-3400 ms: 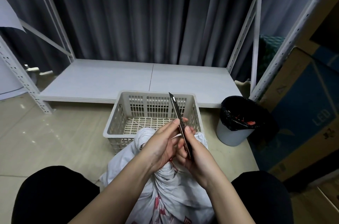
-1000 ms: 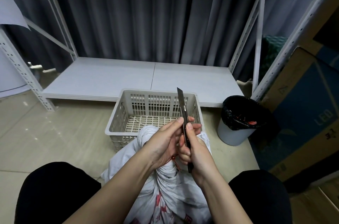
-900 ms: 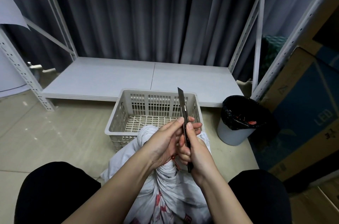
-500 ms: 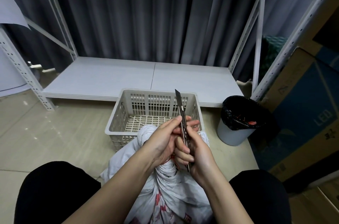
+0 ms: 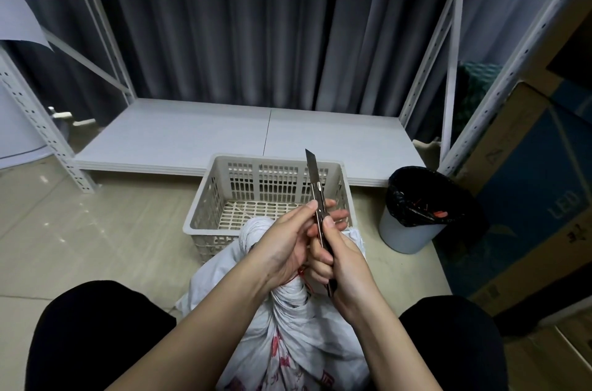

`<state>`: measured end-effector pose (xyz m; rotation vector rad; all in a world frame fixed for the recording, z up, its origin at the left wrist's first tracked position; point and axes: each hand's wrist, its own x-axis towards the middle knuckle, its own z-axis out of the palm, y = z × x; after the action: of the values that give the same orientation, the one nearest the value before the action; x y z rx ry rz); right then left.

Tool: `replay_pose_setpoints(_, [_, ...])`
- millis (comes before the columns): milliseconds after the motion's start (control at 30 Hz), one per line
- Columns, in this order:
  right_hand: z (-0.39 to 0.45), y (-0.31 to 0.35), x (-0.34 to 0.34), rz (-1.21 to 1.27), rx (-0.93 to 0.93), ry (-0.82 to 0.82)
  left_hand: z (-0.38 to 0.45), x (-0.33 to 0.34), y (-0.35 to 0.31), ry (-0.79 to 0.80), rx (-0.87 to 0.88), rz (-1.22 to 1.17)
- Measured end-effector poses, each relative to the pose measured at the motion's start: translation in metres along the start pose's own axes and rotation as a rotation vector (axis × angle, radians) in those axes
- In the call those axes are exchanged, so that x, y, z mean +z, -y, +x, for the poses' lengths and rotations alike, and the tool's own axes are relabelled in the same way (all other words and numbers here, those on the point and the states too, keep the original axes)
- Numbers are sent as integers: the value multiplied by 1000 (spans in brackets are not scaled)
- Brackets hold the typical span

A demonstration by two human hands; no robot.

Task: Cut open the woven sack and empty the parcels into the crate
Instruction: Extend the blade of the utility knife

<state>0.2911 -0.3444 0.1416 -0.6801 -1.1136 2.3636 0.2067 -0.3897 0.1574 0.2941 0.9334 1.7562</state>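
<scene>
A white woven sack [image 5: 298, 323] with red print stands between my knees, its neck twisted and tied with red string. Above the neck my right hand [image 5: 342, 259] grips the handle of a utility knife [image 5: 315, 185], blade extended and pointing up. My left hand [image 5: 285, 243] holds the knife body from the left, thumb on its edge, fingers wrapped behind it. Just beyond the sack sits a beige slotted plastic crate [image 5: 205, 208], with nothing visible inside it. No parcels show; the sack hides them.
A grey bin with a black liner [image 5: 413, 230] stands right of the crate. A low white shelf board [image 5: 224, 137] and metal rack posts lie behind it. Cardboard boxes [image 5: 528, 198] line the right side. Tiled floor spreads to the left.
The knife stays held in both hands above the sack's neck; its blade has tilted slightly from side to side. The sack and crate have not moved.
</scene>
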Motion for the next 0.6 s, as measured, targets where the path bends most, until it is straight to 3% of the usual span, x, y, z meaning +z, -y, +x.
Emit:
replay_pose_setpoints(100, [-1, -1, -1, 52, -8, 58, 1, 1, -2, -22, -34, 36])
replay_pose_setpoints(200, [-1, 1, -5, 9, -30, 72, -2, 2, -9, -43, -5, 220])
replay_pose_setpoints(267, [-2, 2, -11, -108, -77, 56, -8, -4, -17, -113, 211, 433])
replay_pose_setpoints(367, [-3, 1, -19, -311, -124, 7, -27, -23, -23, -240, 690, 961])
replay_pose_setpoints(400, [-3, -1, -20, -357, -129, -2, -31, -35, -20, -294, 734, 1111])
replay_pose_setpoints(467, [-3, -7, -19, -402, -128, -13, -38, -59, -9, -350, 588, 1183])
replay_pose_setpoints(533, [1, -13, -18, -407, -132, -40, -43, -80, 6, -301, 341, 1033])
replay_pose_setpoints(600, [8, -18, -16, -422, -146, -64, -45, -92, 20, -217, 206, 929])
